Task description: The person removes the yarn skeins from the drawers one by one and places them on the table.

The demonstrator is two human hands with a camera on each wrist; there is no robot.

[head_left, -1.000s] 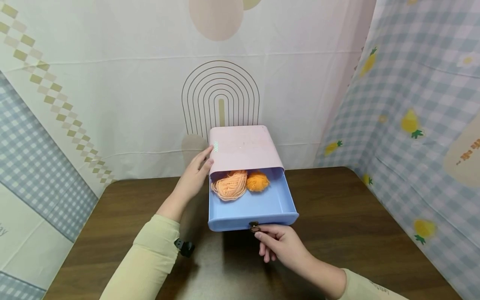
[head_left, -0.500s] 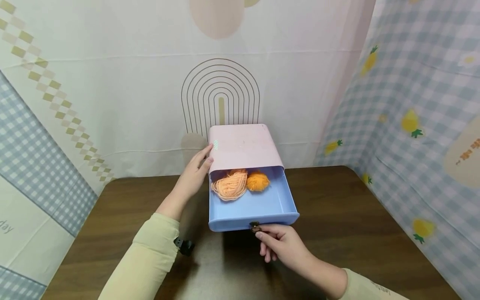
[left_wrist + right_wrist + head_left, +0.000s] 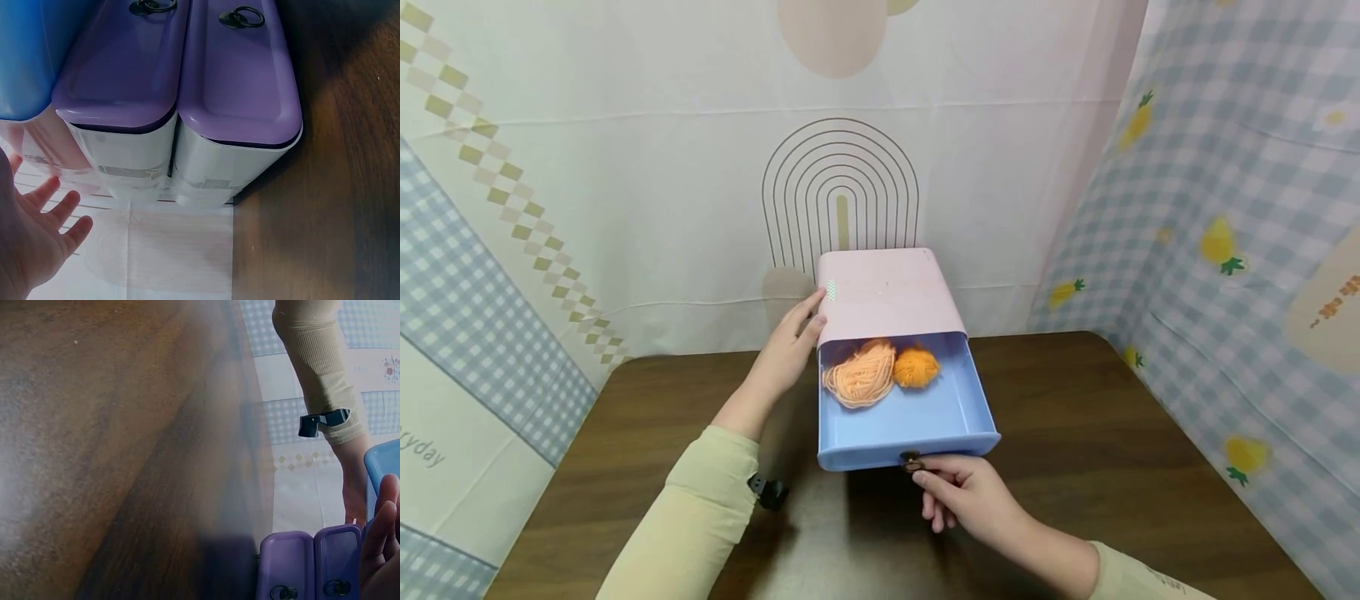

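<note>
A pink drawer box [image 3: 887, 292] stands against the backdrop, its blue drawer [image 3: 917, 421] pulled well out. Inside the drawer lie a skein of peach yarn [image 3: 861, 379] and a smaller ball of orange yarn [image 3: 916, 368], side by side near the back left. My right hand [image 3: 976, 498] pinches the dark ring pull [image 3: 913, 466] on the drawer front between thumb and forefinger. My left hand [image 3: 782, 350] rests on the left side of the pink box with its fingers extended; the left wrist view shows those fingers [image 3: 61, 209] spread.
Beneath the blue drawer, two purple-fronted drawers [image 3: 122, 69] with white casings and ring pulls [image 3: 244, 17] appear closed. Everything stands on a dark wooden table [image 3: 1075, 433]. Patterned cloth [image 3: 1187, 208] hangs at the back and sides.
The blue drawer has come slightly farther out toward me, with my right hand still on the ring. Both yarns have shifted a little forward with it. My left hand stays put.
</note>
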